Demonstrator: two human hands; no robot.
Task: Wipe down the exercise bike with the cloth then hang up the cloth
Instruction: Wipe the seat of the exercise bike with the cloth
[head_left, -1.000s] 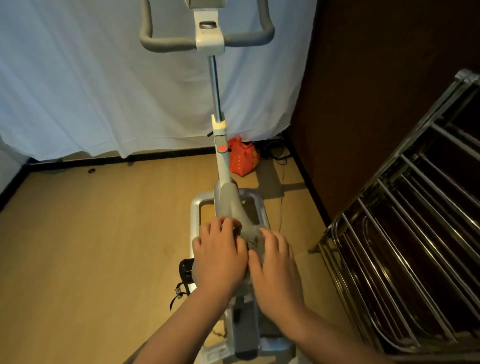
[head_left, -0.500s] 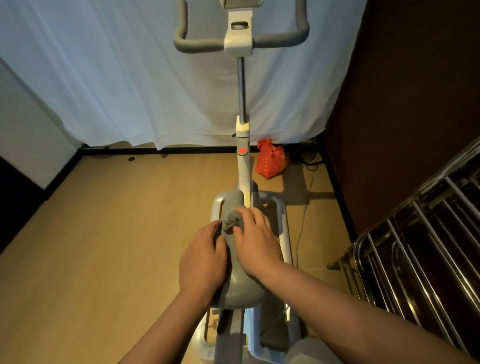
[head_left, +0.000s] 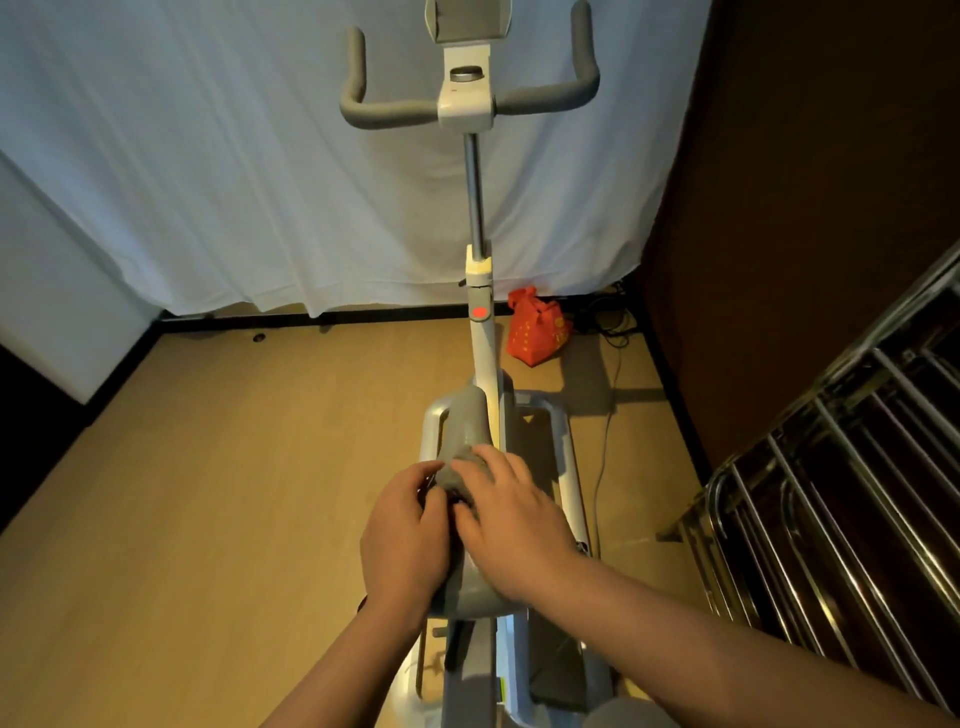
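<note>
Head view: exercise bike (head_left: 480, 364) stands on the wooden floor (head_left: 208, 493), handlebars (head_left: 467, 101) far end, grey main housing (head_left: 467, 431) nearest. Metal drying rack (head_left: 831, 519) to the right, well apart from the bike; likely the hanging spot.

Both hands sit on the housing. Right hand (head_left: 511, 514) lies over the grey cloth (head_left: 452, 475), fingers mostly straight, pressing it down. Left hand (head_left: 408, 530) has fingers curled at the cloth's near edge; grip appears to pinch the cloth, though the contact itself is hidden.

Risks, judged:
- Bike: only the housing is under the cloth now; post and handlebars could get skipped.
- Cloth: bunched small, grey on grey, so it wipes a narrow strip and may slide off the curved housing to the floor if pressure eases.
</note>
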